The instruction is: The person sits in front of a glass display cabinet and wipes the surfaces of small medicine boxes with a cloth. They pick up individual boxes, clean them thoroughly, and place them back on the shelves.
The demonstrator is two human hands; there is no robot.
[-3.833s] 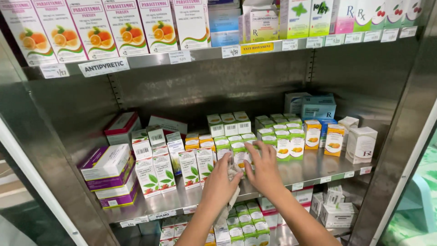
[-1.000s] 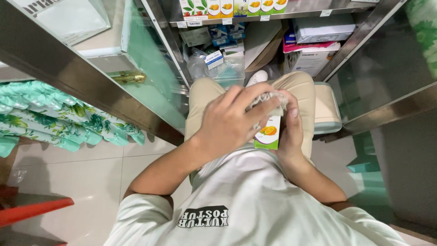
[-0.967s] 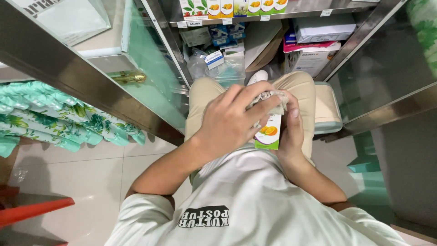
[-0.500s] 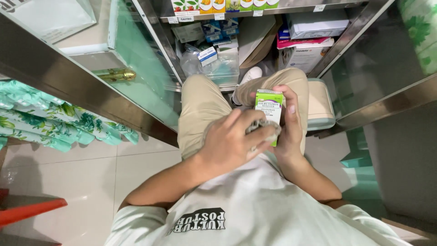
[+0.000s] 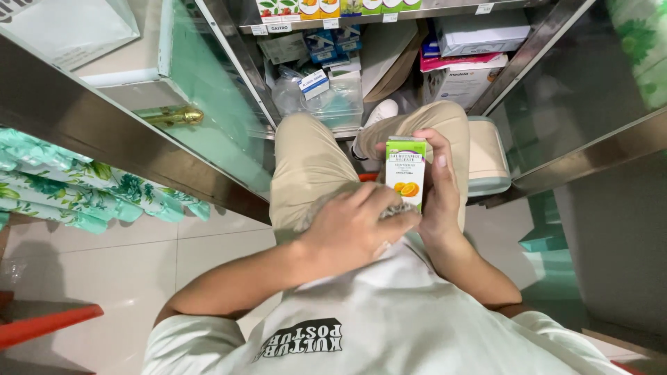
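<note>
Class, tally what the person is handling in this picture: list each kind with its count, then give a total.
Green-and-white carton with orange fruit picture: 1
Grey cloth under the left hand: 1
Hands, counting the right hand on the carton: 2
Total: 4

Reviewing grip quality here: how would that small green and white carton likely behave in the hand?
The carton looks like thin card, so probably light and easily dented. Its flat sides suggest no rolling, though it might tip if stood upright. The right hand holds it; the left hand touches its lower end.

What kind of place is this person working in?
Most likely a pharmacy or drugstore: the right hand holds a small green and white medicine-type box, and shelves with price tags and stacked boxes stand ahead.
</note>
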